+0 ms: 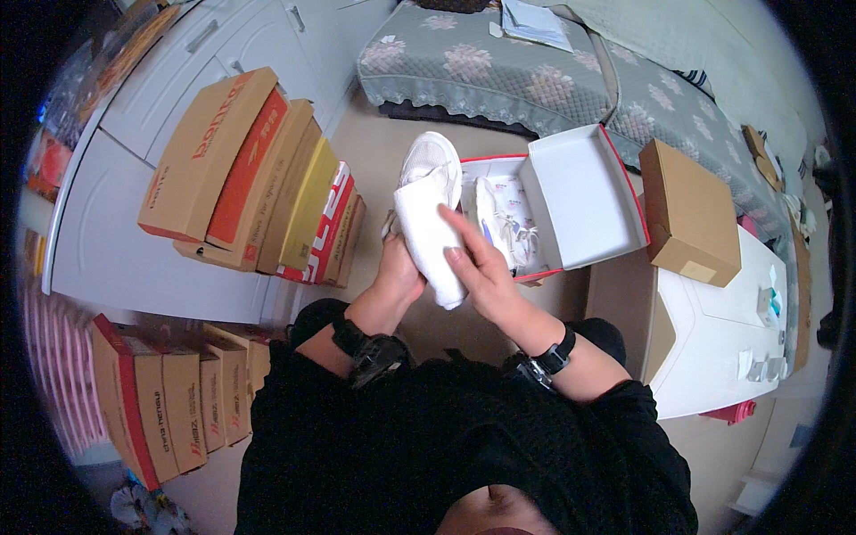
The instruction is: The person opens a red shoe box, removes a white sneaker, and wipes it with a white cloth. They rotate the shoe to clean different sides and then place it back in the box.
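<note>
A white sneaker point(431, 160) is held up with its toe pointing away from me. Folded white cloth point(429, 244) lies over its rear part and hides it. My left hand point(398, 271) grips the shoe and cloth from the left, with most of its fingers hidden. On the right edge of the cloth rest the thumb and index finger of my right hand point(485, 274). Just beyond that hand stands an open shoebox point(580, 194) with a red rim and white inside. In it lie another white shoe point(491, 210) with laces and printed tissue paper point(513, 194).
Stacked shoeboxes point(200, 160) stand at the left, before white cabinets point(221, 50). More shoeboxes point(180, 408) are lower left. A brown carton point(695, 214) sits on a white table point(715, 334) at the right. A bed with a floral cover point(468, 60) is at the back.
</note>
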Tool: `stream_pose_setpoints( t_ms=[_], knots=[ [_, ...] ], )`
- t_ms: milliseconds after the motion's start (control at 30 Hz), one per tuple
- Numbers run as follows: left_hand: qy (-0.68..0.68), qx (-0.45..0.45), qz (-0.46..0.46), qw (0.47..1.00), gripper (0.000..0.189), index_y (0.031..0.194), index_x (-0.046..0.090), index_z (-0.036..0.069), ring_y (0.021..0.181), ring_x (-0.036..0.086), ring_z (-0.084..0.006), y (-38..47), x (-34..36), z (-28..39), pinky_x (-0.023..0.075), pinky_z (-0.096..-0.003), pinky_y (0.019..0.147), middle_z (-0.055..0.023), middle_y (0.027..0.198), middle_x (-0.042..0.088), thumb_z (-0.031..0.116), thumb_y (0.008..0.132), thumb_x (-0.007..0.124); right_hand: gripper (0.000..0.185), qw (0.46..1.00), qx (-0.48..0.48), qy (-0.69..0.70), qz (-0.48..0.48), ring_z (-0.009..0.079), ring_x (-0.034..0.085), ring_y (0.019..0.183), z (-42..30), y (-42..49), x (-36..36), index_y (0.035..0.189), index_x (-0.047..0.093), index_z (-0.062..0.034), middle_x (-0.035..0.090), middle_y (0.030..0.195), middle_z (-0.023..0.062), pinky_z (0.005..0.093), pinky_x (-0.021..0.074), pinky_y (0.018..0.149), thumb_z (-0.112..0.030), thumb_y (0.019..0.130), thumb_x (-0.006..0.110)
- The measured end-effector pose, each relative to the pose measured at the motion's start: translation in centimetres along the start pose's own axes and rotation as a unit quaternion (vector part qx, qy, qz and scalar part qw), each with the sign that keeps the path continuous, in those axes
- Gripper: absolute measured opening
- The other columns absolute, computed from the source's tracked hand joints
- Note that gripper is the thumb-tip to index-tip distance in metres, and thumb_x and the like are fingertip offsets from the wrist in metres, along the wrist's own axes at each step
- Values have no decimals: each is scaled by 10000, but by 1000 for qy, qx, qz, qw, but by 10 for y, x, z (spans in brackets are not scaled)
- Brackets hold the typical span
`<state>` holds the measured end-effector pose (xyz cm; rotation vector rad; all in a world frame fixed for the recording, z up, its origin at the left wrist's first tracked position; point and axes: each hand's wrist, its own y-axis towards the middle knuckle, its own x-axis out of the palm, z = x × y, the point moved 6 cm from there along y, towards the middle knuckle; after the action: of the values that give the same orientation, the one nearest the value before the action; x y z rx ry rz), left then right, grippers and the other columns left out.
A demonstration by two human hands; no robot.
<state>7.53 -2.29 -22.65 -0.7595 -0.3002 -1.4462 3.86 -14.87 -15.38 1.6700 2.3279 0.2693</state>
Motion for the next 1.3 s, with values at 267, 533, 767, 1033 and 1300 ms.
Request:
stream_pose_setpoints(
  t_ms=[267,533,767,1033,1300],
  knots=[
    [33,5,-70,997,378,1256,576,-43,939,710,-259,-4,3,-3,607,-399,784,-178,1089,688,216,1004,464,686,987,145,62,39,166,547,1094,43,-3,1,1419,370,-45,550,1198,74,343,456,971,-122,860,759],
    [64,67,-81,992,345,1237,594,-34,914,712,-254,-11,11,7,607,-390,777,-164,1075,694,177,1009,446,667,969,148,190,61,166,539,1070,40,-4,4,1331,421,-30,538,1169,65,332,491,918,-147,804,814],
    [61,116,-74,989,328,1284,558,13,998,673,-199,-6,10,7,570,-346,847,-111,1147,655,179,1011,480,563,977,48,-173,117,243,554,1046,9,-12,-14,1265,485,-56,535,1185,132,341,504,807,-107,786,777],
    [99,106,-64,987,360,1308,512,-1,1072,642,-205,0,-2,-1,555,-363,903,-117,1213,609,194,1005,523,568,983,-76,-163,37,357,504,1158,0,-5,0,1237,490,-62,494,1234,191,428,411,1012,-235,782,783],
    [109,80,-18,991,312,1259,576,21,995,675,-180,-2,-4,1,561,-314,849,-91,1142,659,201,1010,518,678,991,-12,-130,23,350,505,1163,7,-9,11,1299,412,-68,492,1226,182,408,413,1013,-172,753,800]
  ],
)
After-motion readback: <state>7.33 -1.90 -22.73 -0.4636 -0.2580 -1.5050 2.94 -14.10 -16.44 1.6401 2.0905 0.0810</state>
